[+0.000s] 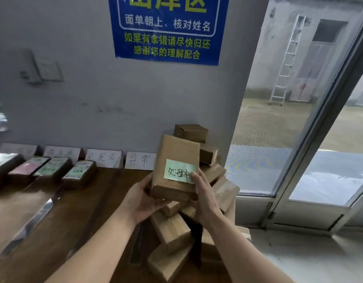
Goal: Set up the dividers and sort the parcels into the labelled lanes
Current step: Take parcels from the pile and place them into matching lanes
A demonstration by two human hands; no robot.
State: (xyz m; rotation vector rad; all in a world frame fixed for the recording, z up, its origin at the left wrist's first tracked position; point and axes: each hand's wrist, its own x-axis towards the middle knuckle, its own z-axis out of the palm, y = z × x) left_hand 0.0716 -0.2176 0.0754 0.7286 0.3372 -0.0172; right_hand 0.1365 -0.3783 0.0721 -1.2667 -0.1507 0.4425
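**While the parcel (176, 152) hangs over the pile (172, 231), one slip could upset both**

Both hands hold the parcel up, tilted toward the camera, above the heap of boxes at the right end of the table (84, 201). The left hand (143, 199) cups the lower left corner, fingers curled beneath and thumb along the side edge. The right hand (205, 199) wraps the lower right corner, its thumb pressed on a corner of the green note (179, 170).

That thumb is the first risk. If it drags during a change of grip, the note could peel or crease and leave the box unmarked. The grip sits only at the bottom corners, so the parcel could tip forward out of the hands. It would then land on the pile, whose boxes lie tilted on one another near the table edge and look ready to slide.

A wrong lane is the other risk. Of the four cards (105, 158) leaning on the wall, the two at the right are legible and the two farther left are too blurred to read. The match to the note therefore cannot be confirmed. Carried leftward, a low sweep could knock the sorted boxes (54, 168) or the clear strip (33, 217) askew.
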